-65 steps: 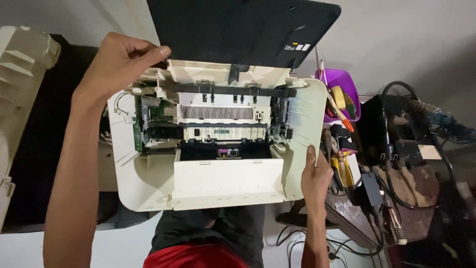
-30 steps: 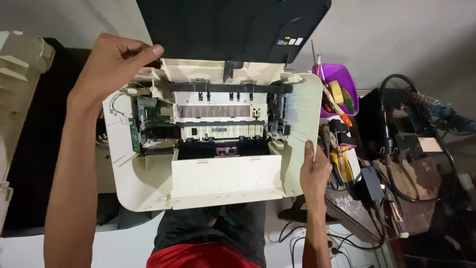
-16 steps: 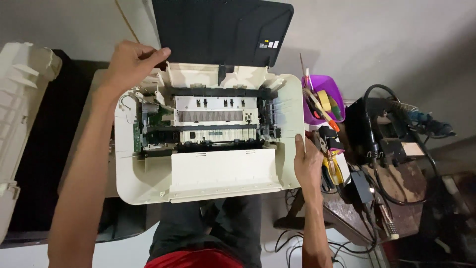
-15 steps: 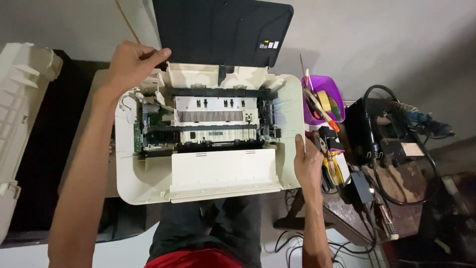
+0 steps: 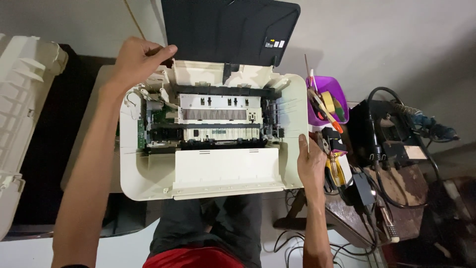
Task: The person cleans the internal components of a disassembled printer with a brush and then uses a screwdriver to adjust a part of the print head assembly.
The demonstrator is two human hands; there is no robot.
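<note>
Cream printer (image 5: 228, 173) on our lap; left hand (image 5: 136, 62) grips back-left corner, fingertips hidden; right hand (image 5: 311, 164) flat against right edge.

single head cam, looks straight down from above; close range, arm's length; opened printer (image 5: 213, 134) centred in frame; left hand (image 5: 136, 62) top-left, right hand (image 5: 311, 164) right of centre; no second view

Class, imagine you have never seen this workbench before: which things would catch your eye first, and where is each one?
An opened white printer fills the middle, its inner parts bare and its black lid raised at the top. The left hand grips the printer's upper left corner; the right hand lies flat against its right side. Just right of the printer stands a purple tub of tools.
</note>
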